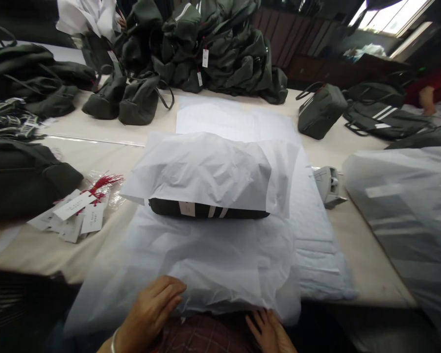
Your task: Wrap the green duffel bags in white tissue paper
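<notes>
A dark green bag [202, 209] with two white stripes and a white tag lies on its side, mostly hidden under a fold of white wrapping paper [206, 166]. The paper also spreads from beneath it to the table's near edge. My left hand [152, 311], with a light bangle at the wrist, has its fingers bent together at the paper's near edge. Farther right, my right hand [268, 329] has its fingertips on that same edge. Both thumbs are hidden, but the hands appear to pinch the sheet.
More white sheets [316, 245] lie under the bag. Tags with red tassels [79, 211] rest left, beside another dark bag [25, 179]. A grey tape dispenser [330, 186] and a paper-wrapped bundle [407, 211] stand right. Dark bags [235, 59] pile behind; a co-worker's hand [426, 99] shows far right.
</notes>
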### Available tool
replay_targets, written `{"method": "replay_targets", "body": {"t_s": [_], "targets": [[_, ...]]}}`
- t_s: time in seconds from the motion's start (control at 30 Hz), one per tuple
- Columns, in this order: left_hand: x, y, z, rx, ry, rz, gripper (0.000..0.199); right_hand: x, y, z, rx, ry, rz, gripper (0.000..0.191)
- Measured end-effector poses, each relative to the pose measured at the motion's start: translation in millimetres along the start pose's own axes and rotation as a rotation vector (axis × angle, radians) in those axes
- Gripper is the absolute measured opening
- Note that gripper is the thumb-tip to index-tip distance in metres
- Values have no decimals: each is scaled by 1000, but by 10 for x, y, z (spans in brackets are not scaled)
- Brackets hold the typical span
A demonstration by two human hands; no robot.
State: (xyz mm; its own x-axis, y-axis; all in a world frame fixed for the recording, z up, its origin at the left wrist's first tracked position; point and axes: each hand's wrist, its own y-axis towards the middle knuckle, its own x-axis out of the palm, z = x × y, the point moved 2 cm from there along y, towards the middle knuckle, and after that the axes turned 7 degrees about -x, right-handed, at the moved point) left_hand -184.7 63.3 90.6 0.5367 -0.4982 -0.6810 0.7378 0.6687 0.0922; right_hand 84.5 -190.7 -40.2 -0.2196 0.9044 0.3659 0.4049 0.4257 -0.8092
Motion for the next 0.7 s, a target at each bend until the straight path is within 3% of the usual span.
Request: {"method": "replay_targets", "body": {"t_s": [0.13, 0.2, 0.3, 0.4, 0.47, 0.53, 0.63, 0.7], "targets": [[144, -195, 54, -168, -132, -25, 21, -57, 81, 26, 35, 60, -42, 44], [249, -396, 49, -323, -174, -44, 24, -61, 71, -3, 68, 66, -107, 42], [489, -813, -29, -685, -280, -54, 38, 59, -23, -112, 55, 41, -164, 42], [790, -1222, -141, -1134, -554, -5, 43, 254, -222, -231, 20, -41, -201, 50], [964, -1374, -174, -1390, -888, 154, 42, 368, -383, -278, 9, -104, -251, 51], [1081, -1381, -153, -1516, -1249, 396, 37, 439, -522, -298, -32, -160, -269, 50], [1126, -1203, -98, -1443, -1565, 736, 24, 466, -645, -290, -71, -234, -263, 50], [1103, -1078, -82, -1376, -1605, 861, 25, 432, -668, -282, -85, -298, -262, 48]]}}
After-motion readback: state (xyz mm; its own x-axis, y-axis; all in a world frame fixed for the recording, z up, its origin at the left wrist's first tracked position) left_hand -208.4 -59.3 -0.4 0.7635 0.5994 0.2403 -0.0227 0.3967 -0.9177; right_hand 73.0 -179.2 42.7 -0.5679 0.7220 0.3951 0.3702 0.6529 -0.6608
